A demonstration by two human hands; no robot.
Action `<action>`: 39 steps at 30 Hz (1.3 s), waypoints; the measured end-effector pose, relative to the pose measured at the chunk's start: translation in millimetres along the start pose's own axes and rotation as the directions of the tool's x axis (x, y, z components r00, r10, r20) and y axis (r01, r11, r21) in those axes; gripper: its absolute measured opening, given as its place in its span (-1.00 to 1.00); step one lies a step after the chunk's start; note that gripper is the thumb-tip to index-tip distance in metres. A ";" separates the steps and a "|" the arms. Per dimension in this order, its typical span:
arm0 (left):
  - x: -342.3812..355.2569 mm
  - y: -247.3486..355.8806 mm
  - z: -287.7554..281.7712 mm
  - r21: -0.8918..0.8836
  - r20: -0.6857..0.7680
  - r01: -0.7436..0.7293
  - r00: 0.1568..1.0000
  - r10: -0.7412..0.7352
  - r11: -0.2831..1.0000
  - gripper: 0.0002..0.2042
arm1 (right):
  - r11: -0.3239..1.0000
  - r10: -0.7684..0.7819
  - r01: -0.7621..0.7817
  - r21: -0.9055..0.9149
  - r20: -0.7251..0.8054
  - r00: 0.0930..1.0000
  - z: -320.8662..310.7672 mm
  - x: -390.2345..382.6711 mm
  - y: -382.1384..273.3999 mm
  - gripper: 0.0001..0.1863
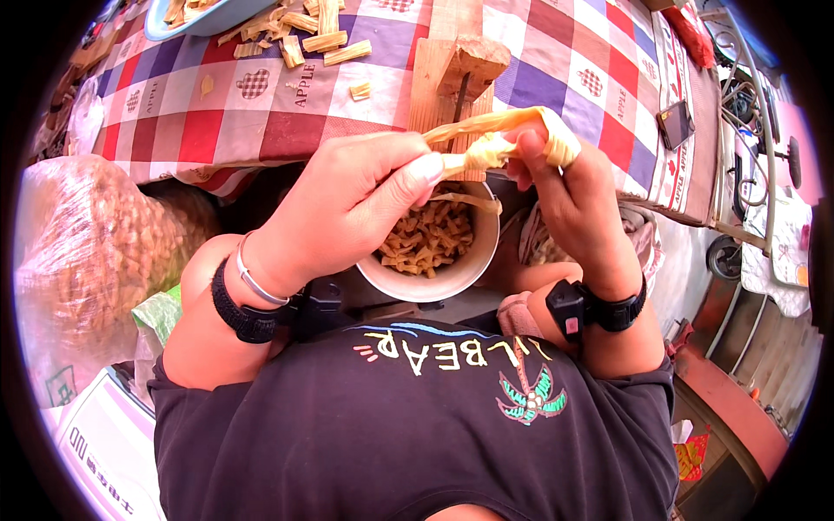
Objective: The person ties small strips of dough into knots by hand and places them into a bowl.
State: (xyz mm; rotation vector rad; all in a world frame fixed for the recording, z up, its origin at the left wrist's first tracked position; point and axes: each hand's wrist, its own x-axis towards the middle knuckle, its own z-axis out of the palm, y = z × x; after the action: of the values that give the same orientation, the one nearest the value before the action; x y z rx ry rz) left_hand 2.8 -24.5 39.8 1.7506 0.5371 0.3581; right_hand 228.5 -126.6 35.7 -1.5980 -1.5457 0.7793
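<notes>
A pale yellow, pliable flat strip (488, 124), looking like tofu skin, stretches between my hands above the bowl. My left hand (356, 195) is closed, with thumb and forefinger pinching one part of the strip. My right hand (578, 195) is closed on its other part, where the strip bends around the fingers and a bunched fold shows between the hands. Below them stands a white bowl (426, 295) holding many small twisted yellow pieces (426, 243). Another strip (473, 201) lies across the bowl's far side.
Just beyond my hands, a wooden stand (473, 65) rests on the checked tablecloth (208, 95). Short yellow pieces (326, 39) lie beside a blue basin (169, 33). A large clear bag of pieces (104, 252) stands at left. A small dark object (675, 126) lies at right.
</notes>
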 end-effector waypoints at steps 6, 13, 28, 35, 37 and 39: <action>4.5 0.5 15.5 -0.067 -0.023 0.024 0.999 -0.025 0.997 -0.73 | 0.993 0.003 -0.015 0.113 0.105 0.994 20.9 -7.7 -12.7 -0.74; 3.8 -2.7 12.8 0.138 -0.065 -0.105 0.991 0.115 0.985 -0.76 | 0.882 0.291 -0.341 0.324 0.192 0.937 11.8 -4.3 -19.4 -0.68; 3.5 -14.6 4.5 -0.134 -0.163 -0.168 0.976 0.146 0.977 -0.88 | 0.718 0.414 -0.598 0.357 0.472 0.778 1.5 1.7 -7.4 -0.58; 6.5 -1.5 24.3 -0.526 -0.004 0.095 0.994 -0.114 0.845 -0.73 | 0.744 0.194 -0.436 0.505 0.462 0.865 -6.7 1.5 0.8 -0.65; 7.8 -12.2 24.7 -0.322 0.031 0.033 0.999 -0.024 0.946 -0.73 | 0.845 0.153 -0.292 0.449 0.321 0.935 2.3 3.8 -5.4 -0.65; 13.3 -23.8 30.1 -0.116 -0.088 -0.178 0.982 0.169 0.977 -0.79 | 0.863 0.179 -0.251 0.439 0.199 0.964 13.3 5.7 -4.3 -0.73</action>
State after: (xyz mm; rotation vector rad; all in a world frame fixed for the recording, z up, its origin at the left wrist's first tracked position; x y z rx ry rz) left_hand 25.4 -37.9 8.9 1.6731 0.4091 0.5733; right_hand 215.5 -119.6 32.9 -1.3852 -1.1682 1.3129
